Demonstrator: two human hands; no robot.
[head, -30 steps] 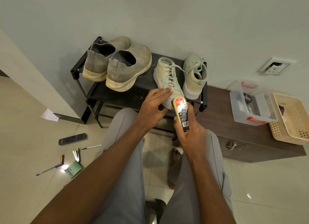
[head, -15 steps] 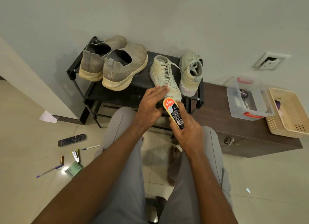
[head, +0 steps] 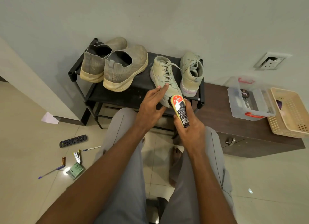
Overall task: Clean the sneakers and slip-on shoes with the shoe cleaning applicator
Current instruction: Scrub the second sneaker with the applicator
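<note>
Clear plastic box w/ red latches sits on a dark wooden cabinet to the right of the rack. Inside: a round dark tin plus some smaller bits too blurred to name. Just beside it, touching on its right, two cream perforated baskets, one nested in the other; a dark purple item lies in the upper one, can't tell what.

Shoe cleaning applicator: flat elongated bottle, yellow body, red top label reading KIWI, black panel w/ barcode lower down. Right hand grasps it by the lower part, fingers wrapped round, top end tilted toward the toe of the near sneaker; whether it touches can't be told.

Left hand is unclenched, fingers straight, tips resting on that sneaker's front by the laces. Sneaker is pale beige, lace-up, toe toward the person. Second sneaker stands just right of it, heel toward the person, pinkish sole edge. Two grey knit slip-on shoes w/ cream soles, dusty-looking, sit at left, heels toward the person. All four on top of a black shoe rack against the wall.

Floor at left: remote, pens, battery, small green pad.
</note>
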